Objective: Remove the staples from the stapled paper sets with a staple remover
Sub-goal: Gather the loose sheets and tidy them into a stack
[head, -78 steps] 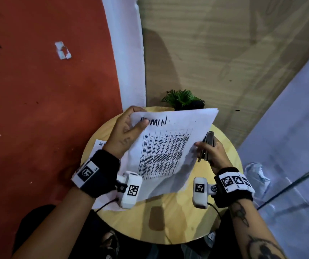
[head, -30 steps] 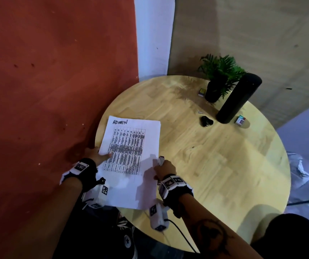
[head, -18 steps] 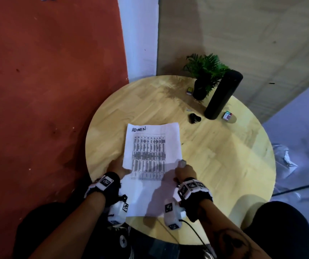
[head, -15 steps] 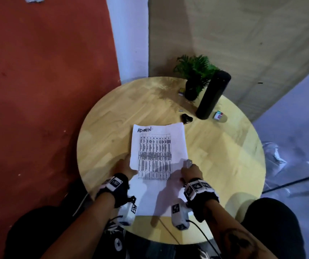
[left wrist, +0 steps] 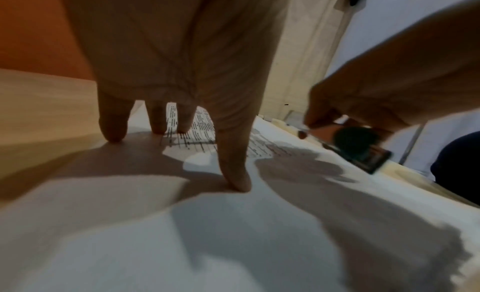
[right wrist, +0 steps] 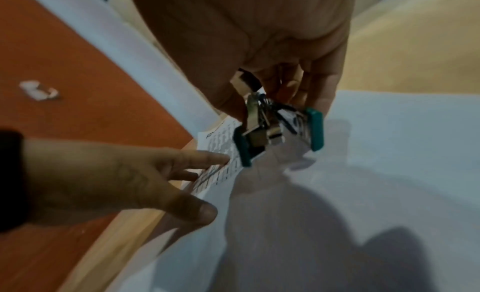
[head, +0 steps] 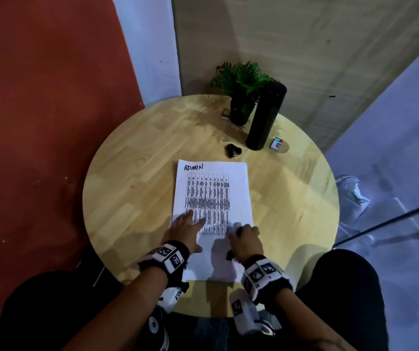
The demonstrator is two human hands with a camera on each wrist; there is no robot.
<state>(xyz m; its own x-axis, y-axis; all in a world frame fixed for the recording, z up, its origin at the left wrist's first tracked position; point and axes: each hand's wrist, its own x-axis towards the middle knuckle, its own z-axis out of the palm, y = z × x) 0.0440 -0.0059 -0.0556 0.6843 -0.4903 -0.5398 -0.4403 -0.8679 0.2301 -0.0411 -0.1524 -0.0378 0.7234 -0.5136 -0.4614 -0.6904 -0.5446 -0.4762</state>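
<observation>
Both forearms reach forward side by side, each wrist strapped in a black band with white marker tags. The left hand [head: 184, 230] lies flat with fingers [left wrist: 233, 167] spread and straight, tips pressing down. The right hand [head: 245, 240] is curled, its grip closed around a teal-handled staple remover [right wrist: 280, 132].

Smooth, pale, satin-finished wood planks on the round table [head: 132, 188], matt white printed paper [head: 212, 188], bare shiny metal with teal plastic grips on the staple remover [right wrist: 280, 132], matt black on the cylinder [head: 265, 117].
</observation>
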